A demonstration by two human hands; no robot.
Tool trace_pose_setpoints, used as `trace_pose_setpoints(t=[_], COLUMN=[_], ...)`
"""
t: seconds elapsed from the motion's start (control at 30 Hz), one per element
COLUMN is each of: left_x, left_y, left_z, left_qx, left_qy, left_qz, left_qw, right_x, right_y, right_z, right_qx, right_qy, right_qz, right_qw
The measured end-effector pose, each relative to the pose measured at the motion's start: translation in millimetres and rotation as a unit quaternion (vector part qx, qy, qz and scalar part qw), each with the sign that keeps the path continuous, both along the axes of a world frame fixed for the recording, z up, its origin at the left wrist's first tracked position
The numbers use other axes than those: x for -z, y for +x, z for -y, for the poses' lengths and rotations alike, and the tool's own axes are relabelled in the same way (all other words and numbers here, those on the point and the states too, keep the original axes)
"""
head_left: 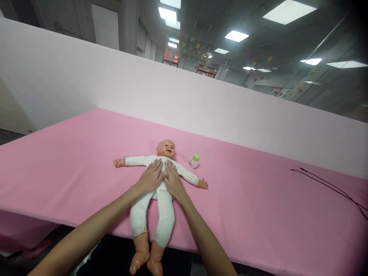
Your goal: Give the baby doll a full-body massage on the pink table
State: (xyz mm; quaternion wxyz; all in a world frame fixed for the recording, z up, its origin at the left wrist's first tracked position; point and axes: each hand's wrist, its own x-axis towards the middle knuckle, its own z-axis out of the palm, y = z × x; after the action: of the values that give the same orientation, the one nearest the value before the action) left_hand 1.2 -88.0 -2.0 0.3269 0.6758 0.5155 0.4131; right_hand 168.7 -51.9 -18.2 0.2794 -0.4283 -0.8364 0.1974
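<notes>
A baby doll [165,203] with a white cloth body lies on its back on the pink-covered table [244,207]. Its head points away from me, its arms are spread wide, and its feet hang past the front edge. My left hand [151,176] rests flat on the left side of the doll's chest, fingers stretched out. Beside it, my right hand [173,178] lies flat on the other side of the chest, with the thumbs close together. Both palms cover much of the doll's torso. Just right of the doll's head stands a small bottle [194,161] with a green cap.
Thin dark cables [330,184] lie across the table's right side. A white partition [184,97] runs along the back edge. Behind it are ceiling lights and glass. Below the front edge, dark clothing [115,257] shows near my arms.
</notes>
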Motion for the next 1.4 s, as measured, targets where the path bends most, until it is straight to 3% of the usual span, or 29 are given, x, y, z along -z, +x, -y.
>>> trace_pose_setpoints(t=[0.13,0.23,0.4,0.53,0.7,0.83,0.93,1.03,1.1,1.17,1.27,1.33,1.4], left_x=[3.4,5.6,14.3,7.0,-2.4,4.3,8.8,5.7,0.9,-2.3,3.3,15.0,29.4], left_y=[-6.6,-25.2,-43.3,-22.6,4.2,-9.8,-29.4,-38.3,-34.8,-26.3,-15.2,-13.8,-16.7], left_z=[-13.4,-13.3,17.8,34.3,8.6,-13.6,-9.6,17.4,46.8,81.7,134.0,161.6,180.6], left_qx=[-0.027,-0.03,0.02,0.048,0.049,0.014,-0.014,-0.022,-0.047,-0.098,-0.143,-0.098,-0.025], left_qy=[-0.021,-0.062,-0.102,-0.063,0.011,-0.014,-0.067,-0.12,-0.091,0.018,0.195,0.271,0.277], left_qz=[-0.036,-0.074,-0.113,-0.121,-0.083,-0.095,-0.108,-0.135,-0.151,-0.145,-0.072,-0.056,-0.06], left_qw=[0.999,0.995,0.988,0.989,0.995,0.995,0.992,0.983,0.983,0.984,0.968,0.956,0.959], right_x=[0.8,2.2,5.4,4.3,-1.8,4.0,12.0,10.2,0.6,-12.4,-27.1,-29.0,-25.7], right_y=[0.9,11.5,29.0,21.7,6.2,12.8,23.4,36.7,51.1,72.0,109.3,129.6,141.7], right_z=[-16.2,-11.7,28.0,46.9,18.4,-9.0,-12.0,-3.5,2.2,4.8,4.1,3.5,4.3], right_qx=[0.045,0.095,0.089,0.042,-0.016,0.053,0.111,0.112,0.102,0.133,0.249,0.298,0.309], right_qy=[-0.016,-0.044,-0.113,-0.12,-0.061,-0.034,-0.029,-0.045,-0.059,-0.048,-0.001,0.005,-0.017], right_qz=[-0.022,-0.042,-0.043,-0.025,-0.002,-0.018,-0.028,-0.032,-0.029,-0.018,0.021,0.069,0.124], right_qw=[0.999,0.994,0.989,0.992,0.998,0.998,0.993,0.992,0.993,0.99,0.968,0.952,0.943])
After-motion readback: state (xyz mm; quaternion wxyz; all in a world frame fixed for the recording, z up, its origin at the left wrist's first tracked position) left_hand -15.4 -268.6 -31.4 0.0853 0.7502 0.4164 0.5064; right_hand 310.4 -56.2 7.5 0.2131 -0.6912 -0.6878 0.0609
